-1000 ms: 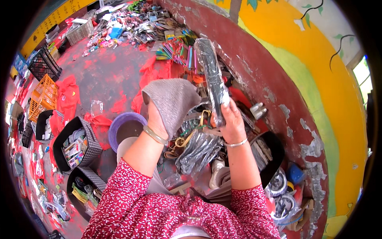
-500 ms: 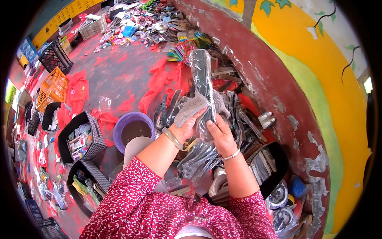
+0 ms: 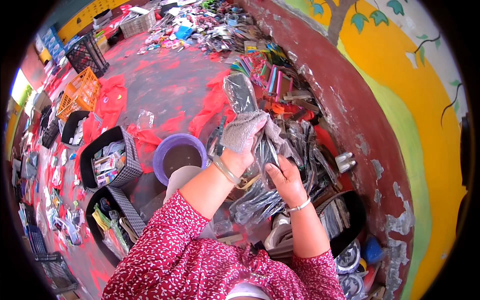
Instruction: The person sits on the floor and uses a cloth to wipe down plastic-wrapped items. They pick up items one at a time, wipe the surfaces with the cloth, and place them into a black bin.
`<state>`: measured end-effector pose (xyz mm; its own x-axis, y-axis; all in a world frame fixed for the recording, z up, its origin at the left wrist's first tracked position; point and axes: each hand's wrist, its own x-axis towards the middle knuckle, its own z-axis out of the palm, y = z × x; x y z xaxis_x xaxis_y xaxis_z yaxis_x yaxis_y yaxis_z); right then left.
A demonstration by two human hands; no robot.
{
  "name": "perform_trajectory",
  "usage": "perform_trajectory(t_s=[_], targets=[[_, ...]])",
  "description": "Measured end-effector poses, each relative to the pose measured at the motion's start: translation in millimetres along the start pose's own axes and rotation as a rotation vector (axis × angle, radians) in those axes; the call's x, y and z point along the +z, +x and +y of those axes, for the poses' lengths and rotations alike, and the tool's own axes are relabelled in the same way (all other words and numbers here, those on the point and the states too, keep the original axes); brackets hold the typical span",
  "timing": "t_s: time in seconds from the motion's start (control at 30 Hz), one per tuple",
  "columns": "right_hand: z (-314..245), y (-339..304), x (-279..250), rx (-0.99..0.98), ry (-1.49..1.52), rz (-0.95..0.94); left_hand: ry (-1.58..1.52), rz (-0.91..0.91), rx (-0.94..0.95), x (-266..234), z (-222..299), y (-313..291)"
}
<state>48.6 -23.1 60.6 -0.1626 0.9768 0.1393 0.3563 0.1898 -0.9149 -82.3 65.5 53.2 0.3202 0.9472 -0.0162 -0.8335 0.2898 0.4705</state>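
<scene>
A long dark object in a clear plastic wrapper (image 3: 241, 95) is held out in front of me, its far end leaning left. My left hand (image 3: 244, 150) is closed on a grey cloth (image 3: 246, 129), which is folded over the middle of the wrapped object. The cloth hides most of those fingers. At the near end, my right hand (image 3: 287, 181) grips the wrapper, thumb on top. Beneath my hands lies a pile of similar plastic-wrapped dark pieces (image 3: 257, 202). What is inside the wrapper I cannot make out.
Left of my forearm stands a purple bucket (image 3: 159, 167) of murky water. Further left are black checkered bins (image 3: 131, 167) with packages and an orange crate (image 3: 65, 102). A red wall (image 3: 345, 107) runs along the right. Mixed goods (image 3: 220, 30) are heaped at the far end.
The wrapped object's far end has tipped to the left. The cloth now wraps across its middle, where before it lay more open beside it. The whole view has shifted slightly.
</scene>
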Motion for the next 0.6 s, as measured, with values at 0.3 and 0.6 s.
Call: perform_trajectory(t_s=[0.3, 0.6], targets=[[-11.4, -12.3, 6.8, -0.106, -0.007, -0.050, 0.021, -0.038, 0.128, 7.9, 56.1, -6.5], [-13.7, -21.6, 7.2, -0.011, 0.038, -0.127, -0.088, 0.029, 0.151, -5.0, 93.2, 11.4]])
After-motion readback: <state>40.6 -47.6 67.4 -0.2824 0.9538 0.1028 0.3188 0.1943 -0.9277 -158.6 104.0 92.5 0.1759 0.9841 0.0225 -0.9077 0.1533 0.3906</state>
